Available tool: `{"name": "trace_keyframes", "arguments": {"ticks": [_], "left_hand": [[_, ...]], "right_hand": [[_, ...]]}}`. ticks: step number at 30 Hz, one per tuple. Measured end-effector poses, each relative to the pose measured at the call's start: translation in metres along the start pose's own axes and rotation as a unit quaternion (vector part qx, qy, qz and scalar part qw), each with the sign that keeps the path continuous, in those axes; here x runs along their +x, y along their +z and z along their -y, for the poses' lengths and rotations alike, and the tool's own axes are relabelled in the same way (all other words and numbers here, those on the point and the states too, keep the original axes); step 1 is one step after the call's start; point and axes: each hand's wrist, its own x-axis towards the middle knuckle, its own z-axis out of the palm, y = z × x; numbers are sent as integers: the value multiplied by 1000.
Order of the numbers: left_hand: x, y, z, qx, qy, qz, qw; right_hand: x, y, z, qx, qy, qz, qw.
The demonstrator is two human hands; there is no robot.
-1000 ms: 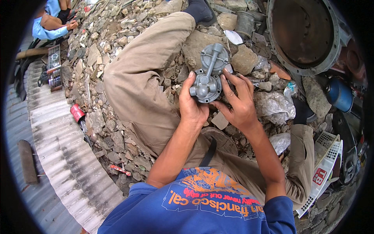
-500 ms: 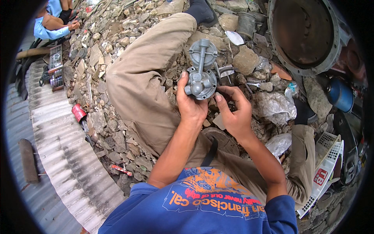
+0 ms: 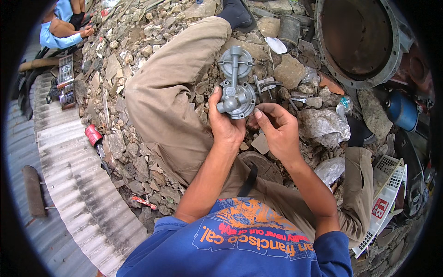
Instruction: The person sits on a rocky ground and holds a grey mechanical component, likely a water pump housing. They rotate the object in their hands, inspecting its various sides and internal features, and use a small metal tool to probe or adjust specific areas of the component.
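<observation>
Between my knees I hold a grey cast-metal part (image 3: 236, 94), like a small pump, with a round flanged body, a short outlet stub and a tube running up to a second round piece. My left hand (image 3: 227, 127) wraps its lower left side, the thumb along the edge. At the lower right rim is my right hand (image 3: 279, 131), thumb and forefinger drawn together, the other fingers curled. Whatever lies between those fingertips is hidden. A dark lever-like piece (image 3: 270, 84) shows just right of the part; whether it is attached, I cannot tell.
Rubble (image 3: 124, 152) covers the ground. At the upper right stand a large round metal housing (image 3: 397, 55) and a blue can (image 3: 402, 111). A white plastic basket (image 3: 385, 203) lies at right. Corrugated sheet (image 3: 83, 175) runs along the left. Another person (image 3: 62, 30) sits at the upper left.
The grey metal part and my left hand have shifted slightly left. My right thumb and forefinger have moved closer together by the part's lower right rim.
</observation>
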Motion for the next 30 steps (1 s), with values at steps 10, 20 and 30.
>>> {"name": "trace_keyframes", "arguments": {"ticks": [10, 20, 30], "left_hand": [[-4, -3, 9, 40, 2, -5, 999], [-2, -11, 17, 87, 14, -9, 996], [0, -9, 22, 95, 27, 15, 995]], "right_hand": [[7, 4, 12, -40, -64, -78, 994], [7, -2, 10, -74, -36, -89, 993], [12, -12, 21, 28, 84, -45, 995]]}}
